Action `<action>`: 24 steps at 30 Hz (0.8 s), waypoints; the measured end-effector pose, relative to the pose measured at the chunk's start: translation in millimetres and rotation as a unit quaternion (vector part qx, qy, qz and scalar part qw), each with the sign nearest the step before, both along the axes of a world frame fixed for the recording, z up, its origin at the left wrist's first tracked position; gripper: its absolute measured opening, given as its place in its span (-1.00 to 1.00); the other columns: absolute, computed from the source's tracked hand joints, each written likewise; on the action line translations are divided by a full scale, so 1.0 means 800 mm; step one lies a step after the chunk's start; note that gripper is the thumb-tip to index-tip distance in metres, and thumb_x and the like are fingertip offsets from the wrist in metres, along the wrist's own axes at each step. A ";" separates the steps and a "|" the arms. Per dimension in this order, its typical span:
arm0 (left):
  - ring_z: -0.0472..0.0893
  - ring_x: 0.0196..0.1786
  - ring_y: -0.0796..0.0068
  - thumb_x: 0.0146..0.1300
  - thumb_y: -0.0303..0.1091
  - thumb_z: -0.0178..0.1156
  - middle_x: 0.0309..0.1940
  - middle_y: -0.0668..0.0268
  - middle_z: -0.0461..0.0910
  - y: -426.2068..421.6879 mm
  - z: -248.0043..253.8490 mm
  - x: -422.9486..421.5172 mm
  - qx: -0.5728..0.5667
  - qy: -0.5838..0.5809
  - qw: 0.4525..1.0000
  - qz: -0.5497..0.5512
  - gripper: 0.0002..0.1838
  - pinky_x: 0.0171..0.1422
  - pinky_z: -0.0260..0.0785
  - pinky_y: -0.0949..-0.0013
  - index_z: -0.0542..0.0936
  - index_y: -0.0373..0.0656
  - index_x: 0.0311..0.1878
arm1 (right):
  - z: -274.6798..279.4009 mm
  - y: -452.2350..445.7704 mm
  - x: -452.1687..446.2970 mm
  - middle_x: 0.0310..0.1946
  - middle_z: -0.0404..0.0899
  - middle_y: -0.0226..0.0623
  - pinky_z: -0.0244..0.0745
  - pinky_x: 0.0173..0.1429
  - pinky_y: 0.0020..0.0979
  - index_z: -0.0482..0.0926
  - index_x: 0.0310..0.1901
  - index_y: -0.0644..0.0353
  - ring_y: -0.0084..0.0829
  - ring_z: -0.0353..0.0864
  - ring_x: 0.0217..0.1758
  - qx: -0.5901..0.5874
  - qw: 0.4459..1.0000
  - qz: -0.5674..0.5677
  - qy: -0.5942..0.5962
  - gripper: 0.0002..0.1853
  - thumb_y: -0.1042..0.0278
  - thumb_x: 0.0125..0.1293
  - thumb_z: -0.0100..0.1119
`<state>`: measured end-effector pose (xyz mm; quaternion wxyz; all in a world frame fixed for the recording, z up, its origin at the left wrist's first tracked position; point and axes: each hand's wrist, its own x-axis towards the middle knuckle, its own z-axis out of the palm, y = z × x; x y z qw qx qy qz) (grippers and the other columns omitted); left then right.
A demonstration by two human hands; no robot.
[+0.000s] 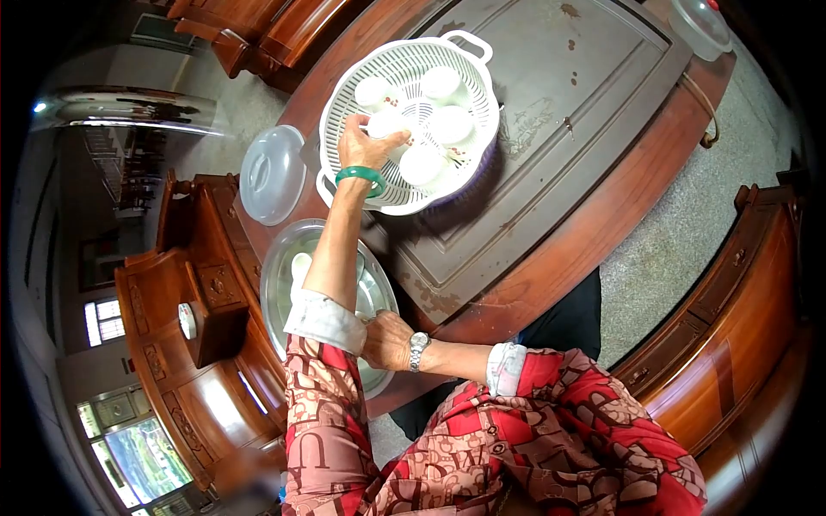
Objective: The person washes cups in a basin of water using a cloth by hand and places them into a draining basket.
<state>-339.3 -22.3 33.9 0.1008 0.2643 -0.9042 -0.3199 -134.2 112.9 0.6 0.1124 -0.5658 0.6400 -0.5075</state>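
Note:
My left hand [365, 148], with a green bangle at the wrist, is inside a white slotted basket [494, 129]. Its thumb and fingers are closed around a white bowl [386, 123]. Several other white bowls [452, 125] sit around it in the basket, and small red prints show on some. My right hand [389, 341], below a wristwatch, is curled at the near side of a metal basin [264, 297]. The left cuff hides its fingertips, so what they grip cannot be made out. Inside the basin lie white pieces [300, 265], partly covered by my left forearm.
The basket stands on a wooden table with a grey panel [533, 189]. A translucent lid [273, 176] lies beside the basin. At the far right corner is a clear-lidded container [701, 27]. Carved wooden seats [723, 344] surround the table; a white object [187, 320] rests on one.

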 end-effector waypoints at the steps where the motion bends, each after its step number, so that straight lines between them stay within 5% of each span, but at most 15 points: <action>1: 0.62 -0.30 0.25 -0.27 -0.17 0.48 -0.31 -0.03 0.56 0.004 0.000 -0.002 0.024 -0.001 1.000 -0.008 -0.31 -0.27 0.51 0.34 0.38 -0.35 -0.11 | -0.005 -0.004 0.004 -0.65 0.55 -0.25 0.38 -0.47 -0.26 0.58 -0.66 0.11 -0.22 0.57 -0.53 0.013 1.000 0.001 0.010 -0.90 0.35 -0.10 0.14; 12: 0.50 -0.42 0.44 0.08 0.00 0.24 -0.43 0.17 0.51 0.006 0.000 -0.001 0.101 0.009 0.995 0.006 -0.51 -0.36 0.40 0.41 0.48 -0.35 -0.31 | -0.007 -0.005 0.003 -0.66 0.54 -0.20 0.39 -0.45 -0.25 0.57 -0.67 0.11 -0.21 0.56 -0.54 0.011 1.000 -0.011 0.002 -0.89 0.33 -0.13 0.13; 19: 0.57 -0.32 0.44 0.13 -0.09 0.20 -0.23 0.12 0.58 0.005 0.016 0.018 0.123 -0.012 0.992 -0.007 -0.48 -0.26 0.43 0.43 0.49 -0.37 -0.03 | 0.004 -0.002 0.000 -0.69 0.49 -0.14 0.37 -0.51 -0.20 0.56 -0.61 0.20 -0.13 0.54 -0.57 0.022 0.997 -0.049 -0.053 -0.89 0.38 -0.11 0.08; 24: 0.57 -0.30 0.49 0.13 -0.15 0.20 -0.28 0.26 0.58 -0.010 0.052 0.070 0.196 0.043 0.979 -0.018 -0.58 -0.28 0.43 0.45 0.53 -0.31 -0.07 | -0.007 -0.014 0.006 -0.72 0.49 -0.11 0.42 -0.55 -0.25 0.52 -0.65 0.18 -0.19 0.58 -0.59 0.045 0.995 -0.073 0.053 -0.92 0.44 -0.14 0.05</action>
